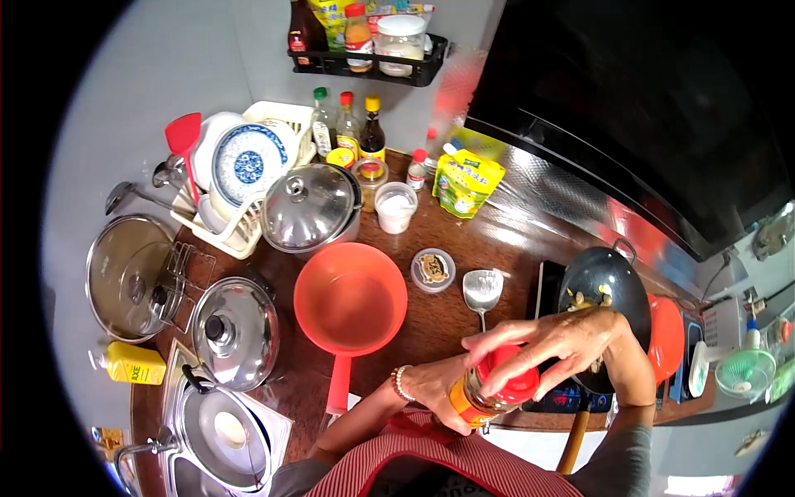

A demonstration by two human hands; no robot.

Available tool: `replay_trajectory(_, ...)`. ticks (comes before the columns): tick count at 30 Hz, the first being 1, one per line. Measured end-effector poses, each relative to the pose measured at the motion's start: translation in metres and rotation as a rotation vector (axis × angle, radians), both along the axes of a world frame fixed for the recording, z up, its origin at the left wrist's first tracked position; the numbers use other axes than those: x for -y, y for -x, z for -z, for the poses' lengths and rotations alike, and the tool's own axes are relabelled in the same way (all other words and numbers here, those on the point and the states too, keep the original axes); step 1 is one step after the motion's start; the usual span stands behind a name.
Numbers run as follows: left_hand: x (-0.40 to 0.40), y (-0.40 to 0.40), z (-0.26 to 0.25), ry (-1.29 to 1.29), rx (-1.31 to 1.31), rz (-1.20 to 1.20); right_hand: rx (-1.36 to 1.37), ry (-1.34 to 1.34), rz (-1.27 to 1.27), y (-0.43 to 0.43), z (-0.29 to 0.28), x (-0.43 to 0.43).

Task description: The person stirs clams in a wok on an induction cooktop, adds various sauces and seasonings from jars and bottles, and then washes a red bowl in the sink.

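My left hand [431, 388], with a beaded bracelet at its wrist, is wrapped around a glass jar [467, 405] with an orange-yellow label. The jar is tilted in front of my apron. My right hand [562, 348] spans the jar's red lid [520, 386] from above, fingers and thumb spread around its rim. The lid still sits on the jar. Beyond the hands lies a metal spatula [482, 289], its handle partly hidden. A black wok [612, 273] with pieces of food in it stands right of them, partly behind my right hand and forearm.
A red plastic dipper [349, 298] and a round plastic lid [433, 270] are on the brown counter. Lidded pots [310, 208], a dish rack [245, 233], seasoning bottles [372, 133] and a yellow pouch [467, 183] stand farther back. The sink [192, 478] is lower left.
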State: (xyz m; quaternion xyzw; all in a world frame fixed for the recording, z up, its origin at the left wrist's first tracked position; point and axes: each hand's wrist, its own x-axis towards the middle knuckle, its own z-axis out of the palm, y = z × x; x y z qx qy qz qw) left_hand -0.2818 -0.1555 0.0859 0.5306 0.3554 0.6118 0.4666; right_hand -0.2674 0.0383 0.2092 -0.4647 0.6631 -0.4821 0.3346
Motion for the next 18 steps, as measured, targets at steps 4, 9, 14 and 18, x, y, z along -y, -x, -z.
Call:
replay_trajectory(4, 0.021, -0.002, -0.005, 0.143, 0.127, -0.169, -0.072, -0.007, -0.002, 0.021, 0.007, 0.009)
replay_trajectory(9, 0.041, 0.007, -0.012, 0.212, -0.094, -0.618, -0.247, -0.159, 0.186, 0.035, 0.011, 0.023)
replay_trajectory(14, 0.066, 0.031, -0.021, 0.350, -0.451, -0.824, -0.436, -0.156, 0.291, 0.034, 0.005, 0.051)
replay_trajectory(18, 0.075, 0.059, -0.038, 0.198, -0.459, -0.883, -0.618, -0.298, 0.385, 0.046, -0.024, 0.082)
